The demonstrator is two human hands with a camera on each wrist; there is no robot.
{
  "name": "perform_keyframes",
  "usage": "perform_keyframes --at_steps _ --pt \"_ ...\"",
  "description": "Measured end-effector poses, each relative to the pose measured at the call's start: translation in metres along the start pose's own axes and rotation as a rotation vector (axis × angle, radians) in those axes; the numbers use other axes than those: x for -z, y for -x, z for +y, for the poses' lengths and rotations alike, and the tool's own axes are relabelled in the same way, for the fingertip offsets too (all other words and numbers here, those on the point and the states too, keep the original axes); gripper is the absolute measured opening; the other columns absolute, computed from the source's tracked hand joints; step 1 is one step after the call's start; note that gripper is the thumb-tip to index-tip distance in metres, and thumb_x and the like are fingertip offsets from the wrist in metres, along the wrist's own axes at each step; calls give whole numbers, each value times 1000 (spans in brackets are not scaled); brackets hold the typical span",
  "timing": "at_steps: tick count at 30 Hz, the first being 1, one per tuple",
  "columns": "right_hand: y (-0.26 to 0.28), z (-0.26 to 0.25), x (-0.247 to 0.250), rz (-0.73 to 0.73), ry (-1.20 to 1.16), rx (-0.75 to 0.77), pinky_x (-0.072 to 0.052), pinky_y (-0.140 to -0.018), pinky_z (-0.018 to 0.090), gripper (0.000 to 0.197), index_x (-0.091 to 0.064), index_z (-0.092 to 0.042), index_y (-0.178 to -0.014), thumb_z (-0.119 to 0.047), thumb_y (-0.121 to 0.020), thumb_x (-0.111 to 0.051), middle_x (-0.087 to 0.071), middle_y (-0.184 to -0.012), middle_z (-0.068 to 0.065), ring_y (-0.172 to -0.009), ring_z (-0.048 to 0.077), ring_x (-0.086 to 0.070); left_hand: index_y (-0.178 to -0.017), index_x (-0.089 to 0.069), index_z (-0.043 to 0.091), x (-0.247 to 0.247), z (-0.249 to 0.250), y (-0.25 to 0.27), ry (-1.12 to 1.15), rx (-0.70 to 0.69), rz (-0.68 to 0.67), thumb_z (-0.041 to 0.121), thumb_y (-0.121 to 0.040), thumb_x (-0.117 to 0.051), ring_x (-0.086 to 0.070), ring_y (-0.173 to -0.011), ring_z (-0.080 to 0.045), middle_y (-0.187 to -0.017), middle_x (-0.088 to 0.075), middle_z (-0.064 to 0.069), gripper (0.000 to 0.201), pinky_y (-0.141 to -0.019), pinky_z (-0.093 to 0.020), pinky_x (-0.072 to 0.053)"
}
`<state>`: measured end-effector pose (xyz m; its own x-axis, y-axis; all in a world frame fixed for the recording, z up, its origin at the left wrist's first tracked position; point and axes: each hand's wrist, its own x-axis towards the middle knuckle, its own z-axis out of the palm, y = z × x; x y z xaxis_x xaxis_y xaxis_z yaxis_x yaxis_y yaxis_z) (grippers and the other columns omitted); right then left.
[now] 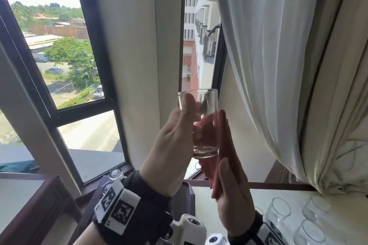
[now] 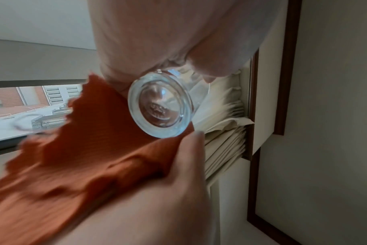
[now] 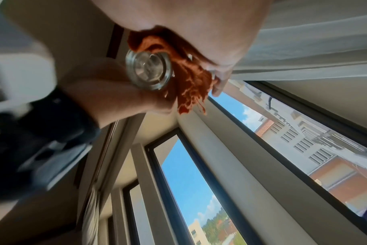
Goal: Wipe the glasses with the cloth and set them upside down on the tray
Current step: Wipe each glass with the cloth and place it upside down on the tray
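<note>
My left hand (image 1: pixel 175 135) holds a clear glass (image 1: pixel 205 105) up in front of the window, rim up and thick base down, thumb on its near side. My right hand (image 1: pixel 233 195) grips a rust-orange cloth (image 1: pixel 219 145) and holds it against the glass's right side and base. The left wrist view shows the glass base (image 2: pixel 160 106) with the cloth (image 2: pixel 84 140) beside it. In the right wrist view the cloth (image 3: pixel 189 74) bunches behind the base (image 3: pixel 149 71). A dark tray (image 1: pixel 185 195) lies low behind my left wrist, mostly hidden.
Two upturned glasses (image 1: pixel 115 174) stand by the window sill at lower left. Several upright glasses (image 1: pixel 278 211) stand on the pale table (image 1: pixel 338 215) at lower right. A white curtain (image 1: pixel 268 55) hangs to the right, close to the raised glass.
</note>
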<state>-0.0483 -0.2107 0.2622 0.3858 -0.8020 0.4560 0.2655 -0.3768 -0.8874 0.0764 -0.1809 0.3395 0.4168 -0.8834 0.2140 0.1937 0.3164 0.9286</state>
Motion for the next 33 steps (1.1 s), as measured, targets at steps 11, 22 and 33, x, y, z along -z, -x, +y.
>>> perform_keyframes --at_steps 11,22,33 --pt "-2 -6 -13 -242 5 417 -27 -120 53 51 -41 0 -148 -15 -100 -36 -34 -161 13 -149 36 -29 -101 -82 18 3 11 -9 -20 72 -23 85 -81 -55 -75 -98 -15 -96 -81 -2 75 -85 -32 -49" --pt "-37 -24 1 41 22 343 -41 -114 35 44 -52 -30 -143 -46 -104 -40 -57 -145 -9 -138 18 -49 -131 -55 16 -14 -17 12 -112 49 -27 69 -83 -55 -65 -74 6 -101 -67 5 71 -68 -13 -53" --pt "-24 -15 14 -49 53 -86 -44 -78 2 23 -56 -36 -109 -52 -102 -42 -63 -87 -47 -87 -25 -58 -129 -56 3 -19 -14 15 -167 -27 -53 66 -92 -45 -66 -74 -1 -84 -70 9 74 -70 -16 -54"
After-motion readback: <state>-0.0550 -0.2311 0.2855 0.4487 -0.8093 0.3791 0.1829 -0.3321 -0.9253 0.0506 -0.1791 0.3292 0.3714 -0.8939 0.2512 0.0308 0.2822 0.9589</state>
